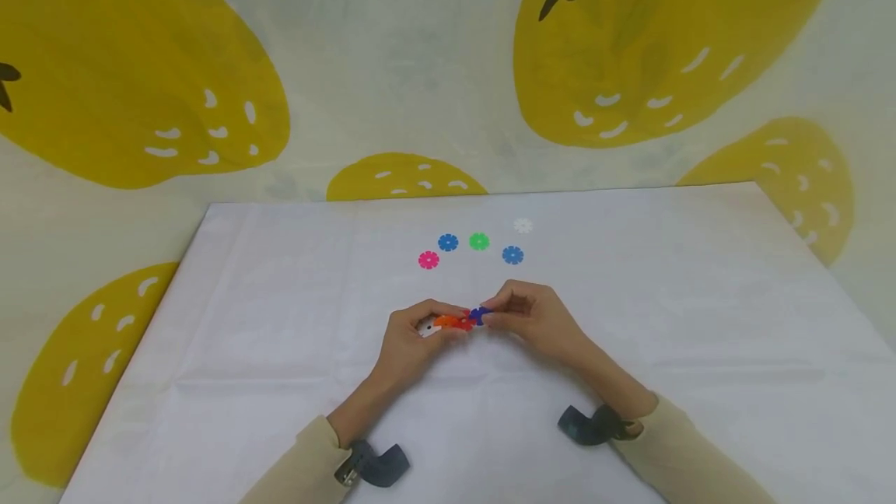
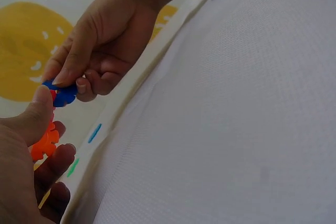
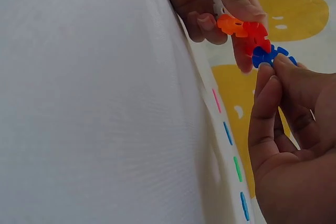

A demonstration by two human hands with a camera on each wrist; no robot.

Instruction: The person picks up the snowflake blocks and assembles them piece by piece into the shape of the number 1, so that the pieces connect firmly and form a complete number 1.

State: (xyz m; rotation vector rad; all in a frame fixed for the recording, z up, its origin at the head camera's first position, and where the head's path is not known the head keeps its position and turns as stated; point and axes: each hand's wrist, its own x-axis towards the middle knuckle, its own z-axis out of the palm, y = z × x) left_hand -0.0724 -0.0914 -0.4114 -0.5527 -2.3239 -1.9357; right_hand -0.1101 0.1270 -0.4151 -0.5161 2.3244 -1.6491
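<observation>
My left hand (image 1: 413, 333) holds a short chain of notched plastic snowflake discs: a white disc (image 3: 218, 4), an orange disc (image 3: 231, 25) and a red disc (image 3: 256, 36). Its thumb and fingers pinch the chain near the red one. Between thumb and index finger, my right hand (image 1: 535, 317) pinches a dark blue disc (image 3: 270, 56), whose edge meets the red disc. Whether their slots are fully locked I cannot tell. In the left wrist view the blue disc (image 2: 65, 94) stands at an angle to the orange disc (image 2: 46, 142).
Beyond the hands on the white-covered table (image 1: 280, 294) lie loose discs: a pink disc (image 1: 428, 260), a blue disc (image 1: 448, 243), a green disc (image 1: 479, 241), another blue disc (image 1: 513, 255) and a white disc (image 1: 523, 225). A lemon-patterned cloth (image 1: 399, 61) hangs behind.
</observation>
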